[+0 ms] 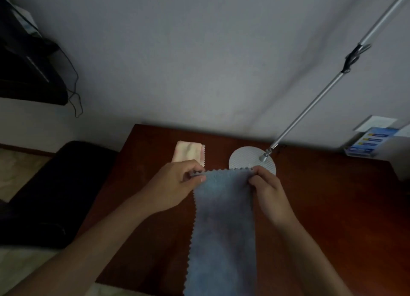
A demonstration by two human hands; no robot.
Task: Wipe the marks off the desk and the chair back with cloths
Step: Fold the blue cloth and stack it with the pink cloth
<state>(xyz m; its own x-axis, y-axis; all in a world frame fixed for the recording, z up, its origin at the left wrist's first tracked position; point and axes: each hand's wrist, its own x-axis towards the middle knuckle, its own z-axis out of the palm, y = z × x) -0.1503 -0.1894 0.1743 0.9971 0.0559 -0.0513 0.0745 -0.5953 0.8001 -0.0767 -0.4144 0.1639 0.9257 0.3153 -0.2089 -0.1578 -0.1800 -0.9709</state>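
Observation:
A blue-grey cloth (224,229) with zigzag edges hangs above the dark brown desk (332,207). My left hand (175,184) pinches its top left corner. At the cloth's top right corner my right hand (268,191) is closed on the edge. The cloth's lower part runs out of the bottom of the view. A folded pale pink cloth (188,152) lies on the desk just beyond my left hand. A black chair (51,193) stands left of the desk; I cannot make out any marks.
A lamp with a round white base (244,160) and a slanted silver pole (315,100) stands behind my right hand. A blue box (368,143) sits at the desk's far right. Dark equipment with a cable (28,69) is at the upper left. A grey wall backs the desk.

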